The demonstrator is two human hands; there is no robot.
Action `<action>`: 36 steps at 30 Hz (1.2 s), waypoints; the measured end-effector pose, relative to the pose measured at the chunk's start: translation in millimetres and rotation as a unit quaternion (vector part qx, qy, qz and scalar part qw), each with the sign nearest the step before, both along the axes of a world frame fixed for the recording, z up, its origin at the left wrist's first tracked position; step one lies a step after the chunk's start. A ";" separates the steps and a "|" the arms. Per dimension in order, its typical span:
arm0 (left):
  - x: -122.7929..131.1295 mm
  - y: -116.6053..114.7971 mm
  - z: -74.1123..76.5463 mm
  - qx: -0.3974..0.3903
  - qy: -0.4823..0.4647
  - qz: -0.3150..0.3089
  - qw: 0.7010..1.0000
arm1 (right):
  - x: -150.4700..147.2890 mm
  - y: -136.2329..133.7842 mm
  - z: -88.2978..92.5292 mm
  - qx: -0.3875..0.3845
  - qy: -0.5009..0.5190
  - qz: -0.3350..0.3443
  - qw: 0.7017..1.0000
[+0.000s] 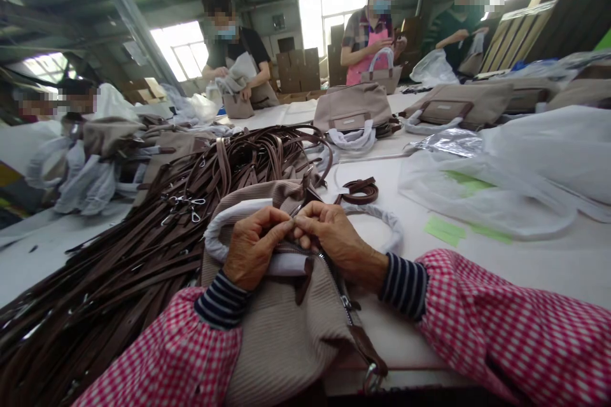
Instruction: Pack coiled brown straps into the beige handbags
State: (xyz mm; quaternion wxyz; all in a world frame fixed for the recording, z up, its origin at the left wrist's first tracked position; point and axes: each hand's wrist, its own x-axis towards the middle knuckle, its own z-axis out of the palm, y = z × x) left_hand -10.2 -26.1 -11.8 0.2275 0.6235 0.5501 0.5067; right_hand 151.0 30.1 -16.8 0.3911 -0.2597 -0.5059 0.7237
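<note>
A beige ribbed handbag point(291, 324) with brown trim lies in front of me, its metal zipper point(334, 273) running along the top. Above that zipper my left hand point(255, 245) and my right hand point(334, 238) meet fingertip to fingertip. Both are closed in a pinch; whatever is between the fingers is too small to make out. One wrapped bag handle point(217, 235) curves beside my left hand. Behind my right wrist arches another white-wrapped handle point(394, 226). A coiled brown strap point(360, 191) rests on the table just beyond the bag.
A large heap of brown straps point(143, 254) with metal clips spreads to the left. More beige bags point(353, 105) lie farther back. Clear plastic bags point(491, 197) and green paper slips point(443, 229) are on the right. Several people work across the table, one in a pink apron point(365, 54).
</note>
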 end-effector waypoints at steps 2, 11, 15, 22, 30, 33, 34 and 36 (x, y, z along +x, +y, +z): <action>0.9 0.1 1.2 -0.011 -0.016 -0.007 1.000 | 2.4 1.0 0.7 -0.009 0.004 0.013 1.000; 5.0 -0.7 6.4 -0.045 -0.039 -0.025 0.998 | 9.3 3.1 9.2 0.098 -0.041 -0.013 0.994; 5.4 -2.6 10.1 -0.046 -0.030 -0.032 0.998 | 10.9 3.7 8.9 0.124 -0.041 -0.010 0.991; 4.7 -3.3 12.2 -0.037 0.025 -0.016 0.999 | 17.7 9.4 8.3 0.139 -0.045 0.000 0.989; 1.0 -14.1 22.1 -0.014 0.166 -0.037 0.985 | 75.8 63.3 27.8 0.394 -0.267 -0.080 0.876; -3.2 -26.5 45.5 -0.029 0.303 -0.113 0.946 | 103.7 92.3 27.7 0.475 -0.420 -0.066 0.771; -4.2 -30.2 54.1 -0.032 0.349 -0.142 0.926 | 109.0 99.6 26.8 0.480 -0.456 -0.041 0.748; -4.1 -34.9 69.2 -0.016 0.430 -0.186 0.883 | 112.8 110.6 25.2 0.488 -0.495 0.023 0.719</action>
